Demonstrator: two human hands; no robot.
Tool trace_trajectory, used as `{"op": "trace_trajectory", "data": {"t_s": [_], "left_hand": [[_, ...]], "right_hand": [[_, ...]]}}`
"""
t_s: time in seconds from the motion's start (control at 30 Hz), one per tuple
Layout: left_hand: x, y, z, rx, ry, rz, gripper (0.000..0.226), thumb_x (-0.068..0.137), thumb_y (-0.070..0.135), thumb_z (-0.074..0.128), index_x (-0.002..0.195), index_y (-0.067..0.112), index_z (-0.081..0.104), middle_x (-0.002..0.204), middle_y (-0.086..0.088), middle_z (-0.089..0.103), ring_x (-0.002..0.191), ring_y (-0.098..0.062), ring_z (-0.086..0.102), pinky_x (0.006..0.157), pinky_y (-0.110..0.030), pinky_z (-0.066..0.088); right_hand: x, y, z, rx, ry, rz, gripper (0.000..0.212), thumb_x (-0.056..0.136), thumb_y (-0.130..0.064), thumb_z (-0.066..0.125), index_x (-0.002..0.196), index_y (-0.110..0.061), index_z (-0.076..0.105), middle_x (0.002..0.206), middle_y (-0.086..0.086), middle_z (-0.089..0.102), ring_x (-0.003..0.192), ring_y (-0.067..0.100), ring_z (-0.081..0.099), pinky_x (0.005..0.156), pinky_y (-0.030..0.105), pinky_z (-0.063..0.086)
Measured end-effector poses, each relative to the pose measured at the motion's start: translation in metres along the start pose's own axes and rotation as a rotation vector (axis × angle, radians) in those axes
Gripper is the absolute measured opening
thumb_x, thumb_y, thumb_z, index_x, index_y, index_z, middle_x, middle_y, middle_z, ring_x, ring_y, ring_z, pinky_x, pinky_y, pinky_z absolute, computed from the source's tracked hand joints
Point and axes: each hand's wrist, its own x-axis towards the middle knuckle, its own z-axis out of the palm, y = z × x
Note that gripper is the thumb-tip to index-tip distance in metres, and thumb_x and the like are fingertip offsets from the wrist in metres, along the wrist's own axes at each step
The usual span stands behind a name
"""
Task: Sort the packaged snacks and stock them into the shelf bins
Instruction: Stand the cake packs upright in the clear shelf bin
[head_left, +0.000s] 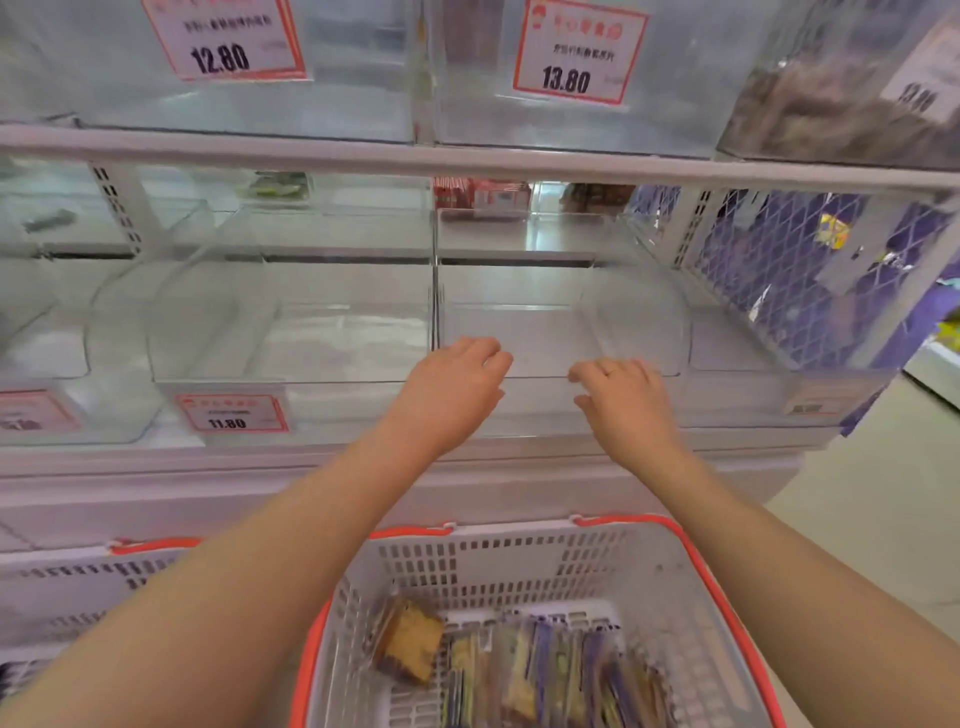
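Observation:
An empty clear plastic bin (545, 332) sits on the middle shelf straight ahead. My left hand (457, 384) reaches to the bin's front rim at its left corner, with the fingers curled over the rim. At the right part of the same rim, my right hand (626, 397) has its fingers hooked over the top and its thumb in front. Below my arms, a white basket with an orange rim (519, 556) holds packaged snacks: a brown cake slice in a clear wrapper (410, 644) and several purple-and-yellow packs (561, 675).
A clear bin with an 11.80 price tag (231, 413) stands to the left. The upper shelf bins carry tags 12.80 (223, 41) and 13.80 (576, 52); the bin at far right (831, 104) holds brown goods. A second basket (78, 571) stands at left, a mesh panel (789, 270) at right.

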Motion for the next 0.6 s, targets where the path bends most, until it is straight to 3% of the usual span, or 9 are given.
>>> {"op": "trace_trajectory", "data": {"t_s": [0.07, 0.17, 0.3, 0.43, 0.6], "left_hand": [[0.006, -0.003, 0.001, 0.169, -0.098, 0.02, 0.024, 0.099, 0.026, 0.04, 0.115, 0.011, 0.049, 0.114, -0.007, 0.06, 0.104, -0.029, 0.057, 0.076, -0.033, 0.036], [0.016, -0.007, -0.003, 0.181, -0.056, 0.014, 0.018, 0.1, 0.023, 0.037, 0.106, 0.012, 0.05, 0.104, -0.007, 0.065, 0.095, -0.03, 0.06, 0.071, -0.031, 0.031], [0.018, -0.013, -0.02, 0.066, 0.132, -0.036, 0.019, 0.098, 0.025, 0.042, 0.109, 0.014, 0.053, 0.105, -0.004, 0.064, 0.095, -0.029, 0.057, 0.068, -0.03, 0.028], [-0.012, 0.001, -0.031, 0.017, 0.151, 0.015, 0.02, 0.096, 0.025, 0.048, 0.11, 0.013, 0.056, 0.104, -0.005, 0.065, 0.093, -0.03, 0.059, 0.073, -0.032, 0.034], [-0.06, 0.033, -0.046, 0.031, 0.152, 0.156, 0.022, 0.06, 0.016, 0.084, 0.071, 0.01, 0.066, 0.059, -0.004, 0.064, 0.052, -0.022, 0.063, 0.048, -0.024, 0.043]], "right_hand": [[0.006, 0.002, -0.005, -0.042, -0.028, -0.018, 0.012, 0.094, -0.028, 0.049, 0.103, -0.024, 0.055, 0.108, 0.0, 0.063, 0.103, 0.024, 0.053, 0.089, 0.032, 0.026], [0.016, 0.001, -0.017, -0.007, -0.022, -0.001, 0.008, 0.094, -0.03, 0.049, 0.095, -0.024, 0.054, 0.103, -0.002, 0.063, 0.099, 0.022, 0.053, 0.076, 0.03, 0.024], [0.018, 0.004, -0.049, 0.108, 0.078, 0.01, 0.01, 0.093, -0.028, 0.053, 0.1, -0.022, 0.057, 0.103, -0.005, 0.063, 0.104, 0.02, 0.052, 0.074, 0.028, 0.018], [-0.02, -0.001, -0.067, 0.116, 0.081, -0.025, 0.011, 0.091, -0.027, 0.056, 0.1, -0.023, 0.057, 0.098, -0.006, 0.064, 0.103, 0.02, 0.054, 0.072, 0.029, 0.018], [-0.075, -0.009, -0.07, 0.066, -0.005, 0.001, 0.014, 0.093, -0.029, 0.051, 0.105, -0.023, 0.057, 0.108, -0.005, 0.064, 0.106, 0.022, 0.052, 0.083, 0.031, 0.026]]}}
